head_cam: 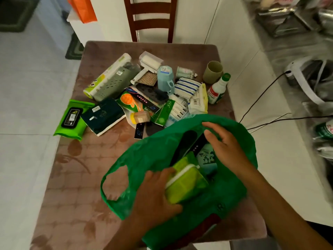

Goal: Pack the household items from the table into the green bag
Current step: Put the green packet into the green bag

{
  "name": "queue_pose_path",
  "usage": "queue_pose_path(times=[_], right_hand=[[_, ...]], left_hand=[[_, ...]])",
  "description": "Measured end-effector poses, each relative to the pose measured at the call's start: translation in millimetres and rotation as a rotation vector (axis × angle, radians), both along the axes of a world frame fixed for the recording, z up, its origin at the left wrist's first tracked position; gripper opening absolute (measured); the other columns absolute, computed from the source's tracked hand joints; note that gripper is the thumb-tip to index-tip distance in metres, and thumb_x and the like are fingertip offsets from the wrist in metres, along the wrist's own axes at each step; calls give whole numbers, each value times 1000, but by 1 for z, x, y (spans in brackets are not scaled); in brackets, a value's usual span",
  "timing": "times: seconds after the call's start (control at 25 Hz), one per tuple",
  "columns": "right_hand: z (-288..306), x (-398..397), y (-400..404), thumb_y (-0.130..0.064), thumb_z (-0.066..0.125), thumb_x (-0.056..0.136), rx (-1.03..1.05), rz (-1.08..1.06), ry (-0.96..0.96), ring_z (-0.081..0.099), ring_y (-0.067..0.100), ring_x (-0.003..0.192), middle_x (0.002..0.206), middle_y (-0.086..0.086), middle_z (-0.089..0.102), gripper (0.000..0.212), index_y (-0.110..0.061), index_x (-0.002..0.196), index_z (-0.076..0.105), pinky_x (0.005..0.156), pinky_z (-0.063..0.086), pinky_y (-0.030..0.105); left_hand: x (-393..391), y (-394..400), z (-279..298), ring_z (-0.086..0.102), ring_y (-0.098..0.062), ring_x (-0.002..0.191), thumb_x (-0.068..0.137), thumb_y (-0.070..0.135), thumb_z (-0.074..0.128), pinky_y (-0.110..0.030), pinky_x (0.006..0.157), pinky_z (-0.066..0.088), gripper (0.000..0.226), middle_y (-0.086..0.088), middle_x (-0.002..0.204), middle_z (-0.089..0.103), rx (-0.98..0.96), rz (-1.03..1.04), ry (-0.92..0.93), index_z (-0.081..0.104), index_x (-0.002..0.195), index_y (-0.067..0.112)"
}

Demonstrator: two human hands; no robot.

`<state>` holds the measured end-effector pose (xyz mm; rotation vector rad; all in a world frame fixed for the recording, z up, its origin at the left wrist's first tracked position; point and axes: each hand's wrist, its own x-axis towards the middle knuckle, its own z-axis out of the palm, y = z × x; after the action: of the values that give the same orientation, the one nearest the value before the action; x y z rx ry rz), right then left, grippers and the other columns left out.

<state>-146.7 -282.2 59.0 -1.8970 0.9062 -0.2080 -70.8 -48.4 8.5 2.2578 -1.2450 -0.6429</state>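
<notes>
The green plastic bag (144, 159) lies open on the near part of the table. My left hand (155, 193) grips a lime-green wipes pack (187, 183) at the bag's mouth. My right hand (223, 147) reaches into the bag from the right, fingers relaxed, touching a dark box (197, 144) and a pale pack (207, 157) inside. A pile of household items spreads across the far half of the table: a green wipes pack (72, 120), a dark green packet (102, 115), a roll in a grey holder (111, 78), a lint roller (149, 64), a beige cup (213, 71), a white bottle (218, 89).
The brown patterned table (75, 177) has white floor to its left. A wooden chair (151, 18) stands behind it. Black cables (261, 98) run off the right side toward cluttered shelves. An orange bag (82, 8) hangs at the back left.
</notes>
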Motion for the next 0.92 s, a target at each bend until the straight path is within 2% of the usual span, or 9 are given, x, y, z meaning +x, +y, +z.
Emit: queue_pose_path(times=[0.08, 0.16, 0.28, 0.4, 0.52, 0.6, 0.72, 0.8, 0.92], right_hand=[[-1, 2, 8, -30, 51, 96, -34, 74, 43, 44, 8, 127, 139, -8, 51, 35, -31, 131, 54, 106, 37, 32], [-6, 4, 22, -30, 51, 96, -165, 192, 114, 42, 10, 130, 142, -6, 48, 36, -28, 132, 54, 108, 38, 36], [-4, 13, 44, -28, 54, 95, -290, 243, 60, 50, 10, 124, 135, -7, 56, 33, -24, 127, 59, 102, 44, 34], [1, 27, 55, -24, 57, 94, -150, 253, 35, 51, 4, 116, 123, -19, 54, 36, -27, 130, 56, 98, 44, 27], [-3, 23, 53, -23, 57, 94, -46, 156, 46, 56, 6, 111, 113, -31, 50, 35, -30, 128, 57, 94, 48, 29], [-12, 5, 51, -22, 58, 93, -28, 75, 50, 56, 4, 113, 117, -28, 53, 33, -32, 125, 60, 95, 48, 30], [-21, -20, 48, -19, 59, 92, 32, -30, 56, 47, -6, 121, 128, -32, 48, 34, -40, 119, 59, 98, 42, 20], [-19, -28, 47, -17, 59, 92, 38, -45, 52, 45, -5, 124, 134, -28, 47, 39, -41, 123, 55, 98, 41, 18], [-6, -32, 43, -14, 59, 92, -23, -19, 32, 43, -8, 122, 140, -17, 45, 41, -36, 126, 53, 96, 37, 10]], left_hand=[[-17, -22, -33, 54, -25, 94, 48, 59, 70, -36, 69, 52, 90, 0, 99, 56, 184, -108, -167, 36, 126, 30], [-14, -34, -38, 52, -28, 105, 60, 68, 62, -41, 75, 50, 86, -5, 112, 56, 285, -97, -135, 32, 130, 29], [16, -30, -18, 60, -22, 97, 78, 69, 41, -37, 75, 51, 55, 1, 106, 64, 82, 85, -47, 56, 111, 27], [83, -40, -12, 59, -24, 101, 87, 39, 53, -35, 79, 47, 32, -3, 110, 64, -38, 281, -179, 58, 112, 20], [161, -70, -49, 41, -35, 124, 83, 30, 61, -45, 96, 40, 55, -13, 139, 43, 163, 267, -278, 43, 134, 19], [201, -84, -80, 30, -39, 134, 76, 33, 73, -51, 104, 36, 79, -15, 152, 26, 318, 238, -160, 31, 143, 25], [224, -86, -113, 55, -30, 107, 69, 51, 75, -39, 86, 48, 77, -11, 125, 56, 388, 162, -47, 42, 134, 24], [216, -81, -117, 56, -21, 85, 76, 58, 64, -32, 71, 46, 62, -8, 104, 62, 409, 143, -16, 50, 123, 19], [180, -70, -87, 57, -20, 72, 82, 53, 57, -33, 63, 48, 41, -7, 90, 63, 188, 353, 83, 56, 101, 16]])
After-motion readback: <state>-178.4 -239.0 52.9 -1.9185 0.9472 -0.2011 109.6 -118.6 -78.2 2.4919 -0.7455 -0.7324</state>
